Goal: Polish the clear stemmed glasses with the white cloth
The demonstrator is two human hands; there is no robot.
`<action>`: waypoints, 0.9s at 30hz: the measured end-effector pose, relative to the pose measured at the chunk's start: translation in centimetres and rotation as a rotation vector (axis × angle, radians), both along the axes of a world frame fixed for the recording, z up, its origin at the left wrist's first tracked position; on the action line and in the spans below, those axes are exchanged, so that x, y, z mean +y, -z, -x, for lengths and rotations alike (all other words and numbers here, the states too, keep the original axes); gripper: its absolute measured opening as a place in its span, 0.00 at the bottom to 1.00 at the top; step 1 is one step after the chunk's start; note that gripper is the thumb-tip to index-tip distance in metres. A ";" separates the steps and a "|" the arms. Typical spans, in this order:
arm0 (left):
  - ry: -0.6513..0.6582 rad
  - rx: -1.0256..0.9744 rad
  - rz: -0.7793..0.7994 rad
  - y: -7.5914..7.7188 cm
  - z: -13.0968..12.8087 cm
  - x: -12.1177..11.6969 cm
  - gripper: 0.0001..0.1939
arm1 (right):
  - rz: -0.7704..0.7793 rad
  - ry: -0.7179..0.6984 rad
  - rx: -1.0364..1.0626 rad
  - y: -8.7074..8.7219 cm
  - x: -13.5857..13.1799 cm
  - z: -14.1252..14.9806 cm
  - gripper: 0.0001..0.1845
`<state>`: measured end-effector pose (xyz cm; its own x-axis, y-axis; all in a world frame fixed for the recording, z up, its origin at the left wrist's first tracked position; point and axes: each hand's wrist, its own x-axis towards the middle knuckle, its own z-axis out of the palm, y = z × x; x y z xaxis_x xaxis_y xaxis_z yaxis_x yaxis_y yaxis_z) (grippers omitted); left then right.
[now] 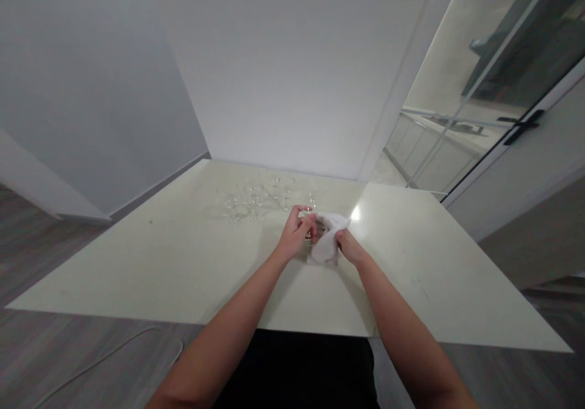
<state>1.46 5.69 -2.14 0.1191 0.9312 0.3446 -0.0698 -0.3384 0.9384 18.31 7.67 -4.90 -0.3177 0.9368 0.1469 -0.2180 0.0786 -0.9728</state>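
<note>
While the right hand (350, 246) grips a white cloth (325, 249), the left hand (296, 232) curls at its edge — hold unclear — near clear glasses (253, 197).

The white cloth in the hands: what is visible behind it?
Clear glassware on the pale table, mostly toward the left, and the wall beyond. The white cloth hides part of the table; what its folds hold cannot be seen.

PASSAGE: tabletop (150, 269), left front | OBSTACLES: clear glassware (254, 197), far side; white cloth (326, 248), centre | LIMIT: wall (283, 86), far edge
</note>
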 end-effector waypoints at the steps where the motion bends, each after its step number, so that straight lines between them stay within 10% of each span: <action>1: 0.023 0.035 -0.017 0.1 -0.2 0.0 0.21 | -0.006 -0.039 -0.056 0.2 -0.4 0.9 0.36; 11: -0.220 0.361 -0.310 0.5 -0.2 0.2 0.17 | 0.091 0.283 -0.006 -0.3 -0.5 2.6 0.25; 18: -0.151 0.029 -0.023 0.6 0.1 0.9 0.26 | -0.097 -0.074 -0.226 -0.1 -1.2 3.0 0.18; 27: -0.068 -0.339 0.156 -0.3 0.5 0.3 0.22 | 0.312 -0.352 0.211 -1.3 -1.8 1.6 0.19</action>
<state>0.96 6.03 -1.80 -0.0415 0.9773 0.2076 -0.3679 -0.2081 0.9063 16.73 5.83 -3.59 -0.6155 0.7877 -0.0279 -0.3726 -0.3220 -0.8703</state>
